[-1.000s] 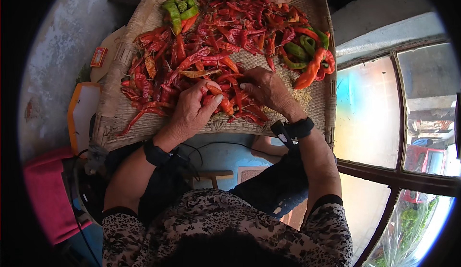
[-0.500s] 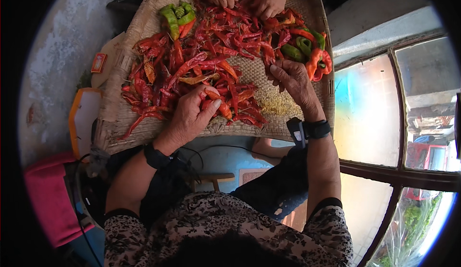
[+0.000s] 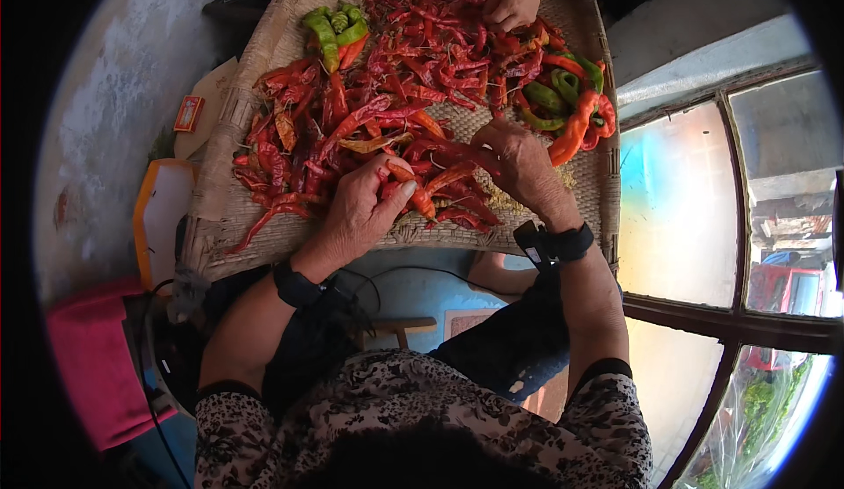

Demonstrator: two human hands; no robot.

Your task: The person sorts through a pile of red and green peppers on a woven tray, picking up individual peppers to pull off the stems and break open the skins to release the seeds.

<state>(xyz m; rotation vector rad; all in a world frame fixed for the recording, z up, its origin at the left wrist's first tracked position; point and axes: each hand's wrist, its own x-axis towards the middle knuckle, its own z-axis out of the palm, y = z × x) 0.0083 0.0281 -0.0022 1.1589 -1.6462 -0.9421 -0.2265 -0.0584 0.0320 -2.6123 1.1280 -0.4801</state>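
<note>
My left hand is closed round an orange-red chili pepper, its thumb pressed along the pepper. To the right, my right hand has its fingers curled together on a long red chili pepper, which is somewhat smeared by motion. Both hands are over a wide woven tray. A heap of wrinkled red chili peppers covers much of it. Pale yellow seeds lie on the weave, partly hidden below my right hand.
Green peppers sit at the tray's far left; green and orange ones lie by its right edge. Across the tray, another person's hands reach into the heap. A framed window stands at right, and a pink cloth hangs at left.
My right hand has moved left and slightly nearer, to the edge of the heap beside my left hand. My left hand keeps its pepper. The other person's hands have shifted a little.
</note>
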